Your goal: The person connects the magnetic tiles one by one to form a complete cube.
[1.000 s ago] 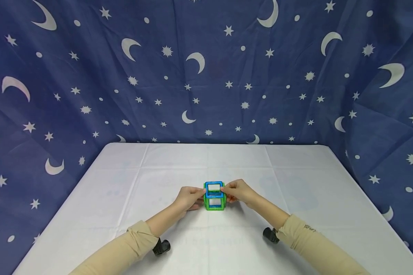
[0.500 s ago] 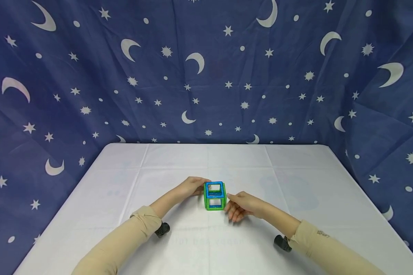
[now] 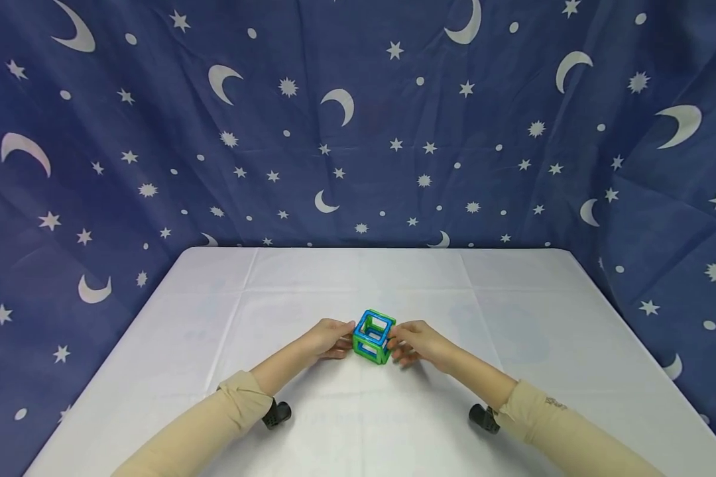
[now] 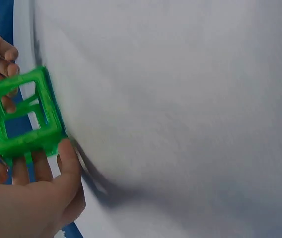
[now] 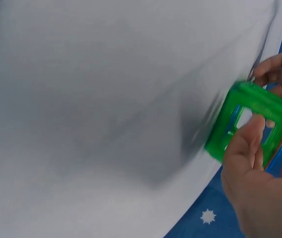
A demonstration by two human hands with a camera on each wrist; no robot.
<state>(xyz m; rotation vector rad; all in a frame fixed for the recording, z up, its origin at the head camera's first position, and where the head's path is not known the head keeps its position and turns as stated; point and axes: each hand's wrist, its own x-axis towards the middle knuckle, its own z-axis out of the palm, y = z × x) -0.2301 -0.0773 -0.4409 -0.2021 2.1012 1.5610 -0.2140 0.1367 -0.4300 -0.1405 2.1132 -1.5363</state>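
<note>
From the head view, we are looking at a small cube point(image 3: 372, 337) of green and blue plastic frames, tilted on one corner near the middle of the bench point(image 3: 513, 318). The left hand point(image 3: 328, 339) and the right hand point(image 3: 414, 342) are pinching it from opposite sides. We are judging it light and stiff but likely to come apart at the joints (the faces look like separate snapped-together frames), so holding two opposite faces seems safest.

The left wrist view is showing the left hand's fingers point(image 4: 66, 158) curled under a green face, which the head view is hiding.

The right wrist view, blurred, is showing the right thumb point(image 5: 245, 141) lying across a green frame.
</note>
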